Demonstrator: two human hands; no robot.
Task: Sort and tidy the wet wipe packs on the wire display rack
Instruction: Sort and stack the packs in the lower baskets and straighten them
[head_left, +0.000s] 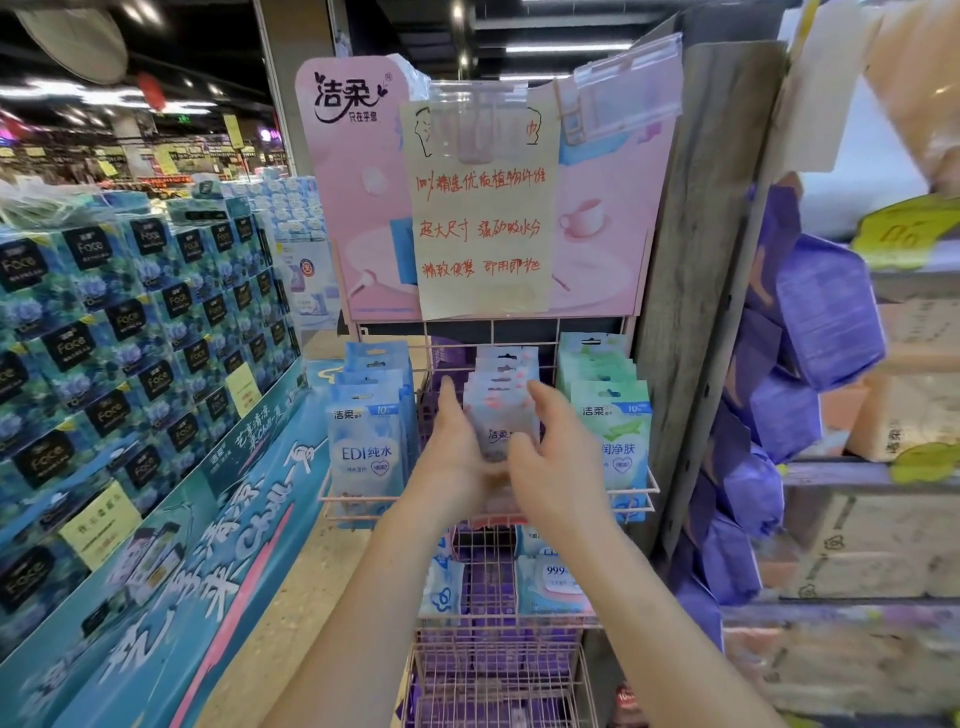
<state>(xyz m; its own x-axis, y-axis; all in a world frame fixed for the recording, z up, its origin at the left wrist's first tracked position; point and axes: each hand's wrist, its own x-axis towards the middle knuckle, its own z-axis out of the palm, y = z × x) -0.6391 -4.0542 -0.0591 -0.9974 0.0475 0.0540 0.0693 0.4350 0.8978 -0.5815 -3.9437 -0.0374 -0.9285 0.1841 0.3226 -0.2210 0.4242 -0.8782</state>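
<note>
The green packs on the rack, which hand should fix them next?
The right hand, probably. It is already beside the green packs on the rack's right side, while the left hand sits nearer the blue packs.

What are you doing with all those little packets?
A person is tidying wet wipe packs on a pink wire rack in a shop. Both hands reach into the middle row: the left hand and right hand press in on either side of the front pink pack, squaring up that stack. The blue packs to the left and green packs to the right stand upright in their own rows. More packs sit on the shelf below.
</note>
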